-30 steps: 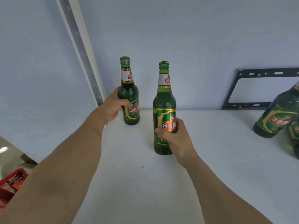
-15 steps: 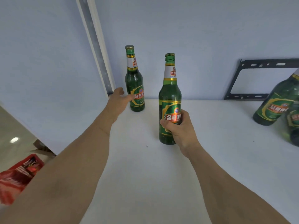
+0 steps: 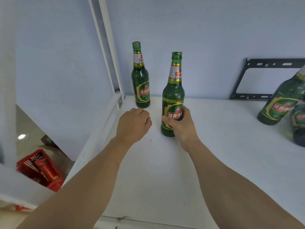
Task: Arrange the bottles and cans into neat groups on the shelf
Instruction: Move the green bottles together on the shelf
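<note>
White shelf [image 3: 214, 162], pale blue wall behind. Right hand [image 3: 179, 124] clamped round lower body of front bottle [image 3: 173, 96], fingers curled across the label; bottle upright, base on the shelf, mid-shelf. Green glass, gold-edged green label with red band and white Chinese characters reading 经典啤酒, small Latin line beneath too blurred to read fully; white neck label with red block, writing too small to read. Crown cap on.

Left hand [image 3: 133, 124] holding nothing, fingers loosely curled, apart from both bottles, hovering just in front of rear bottle [image 3: 141, 83]. Rear bottle upright at back-left corner of shelf, near the white upright post [image 3: 105, 47], same green glass and same 经典 label, capped.

Far right: third bottle [image 3: 282, 103] same brand, appears tilted by lens edge, label partly readable; fourth bottle [image 3: 298, 124] in front of it, cut by frame edge, touching or overlapping, cannot tell which. Black metal bracket [image 3: 244, 76] on the wall behind the shelf. Red crate [image 3: 41, 169] below left on floor, contents blurred.
</note>
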